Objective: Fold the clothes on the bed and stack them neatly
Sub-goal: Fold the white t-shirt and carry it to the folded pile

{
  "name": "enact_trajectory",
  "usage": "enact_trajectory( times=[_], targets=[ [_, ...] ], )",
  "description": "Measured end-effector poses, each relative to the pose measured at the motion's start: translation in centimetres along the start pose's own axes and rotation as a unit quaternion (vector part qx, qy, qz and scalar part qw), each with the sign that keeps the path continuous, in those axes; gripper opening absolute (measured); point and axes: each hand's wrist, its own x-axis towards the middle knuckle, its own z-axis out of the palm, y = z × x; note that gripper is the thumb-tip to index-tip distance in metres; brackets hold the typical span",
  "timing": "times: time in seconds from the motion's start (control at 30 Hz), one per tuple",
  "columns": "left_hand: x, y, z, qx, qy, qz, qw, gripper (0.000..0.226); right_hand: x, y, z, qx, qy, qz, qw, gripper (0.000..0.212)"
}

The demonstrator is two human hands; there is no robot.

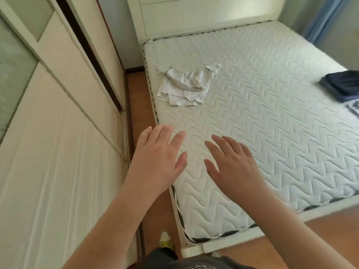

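Observation:
A crumpled white garment [185, 85] with dark lettering on its straps lies near the left edge of the white quilted mattress [272, 117]. A folded dark navy garment [343, 83] sits at the bed's right side, partly cut off by the frame. My left hand [158, 158] is held out over the mattress's left edge, fingers straight and spread, holding nothing. My right hand [232, 164] hovers beside it over the mattress, palm down, fingers spread and empty. Both hands are well short of the white garment.
A tall white wardrobe [58, 133] runs along the left, leaving a narrow strip of wooden floor [139, 105] beside the bed. The white headboard [194, 18] stands at the far end. A patterned cloth edge [354, 109] shows at the right. A blue curtain [322, 18] hangs far right.

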Motion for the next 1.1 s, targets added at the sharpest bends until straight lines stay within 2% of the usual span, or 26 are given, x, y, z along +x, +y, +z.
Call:
enact_trajectory(
  times=[0.13, 0.23, 0.4, 0.67, 0.93, 1.1],
  targets=[
    [3.8, -0.5, 1.0, -0.018, -0.041, 0.083, 0.996, 0.054, 0.3, -0.6, -0.5, -0.022, 0.011, 0.063, 0.998, 0.051],
    [5.7, 0.1, 1.4, -0.025, -0.037, 0.120, 0.992, 0.055, 0.4, 0.0, -0.9, -0.029, 0.013, 0.112, 0.993, 0.050],
    [8.0, 1.8, 1.3, -0.020, -0.035, 0.166, 0.985, 0.056, -0.1, 2.3, -1.1, -0.024, 0.025, 0.159, 0.987, 0.049],
    [10.5, 4.0, 0.7, 0.035, -0.055, 0.195, 0.979, 0.063, 0.3, 5.7, -0.9, -0.011, 0.035, 0.181, 0.983, 0.046],
    [15.9, 1.2, 3.2, 0.036, -0.075, 0.243, 0.966, 0.066, 3.5, 5.7, 1.1, -0.026, 0.038, 0.225, 0.973, 0.044],
    [21.7, -1.7, 6.3, 0.004, -0.054, 0.290, 0.955, 0.060, 8.4, 4.8, 3.6, -0.060, -0.005, 0.287, 0.956, 0.050]
  ],
)
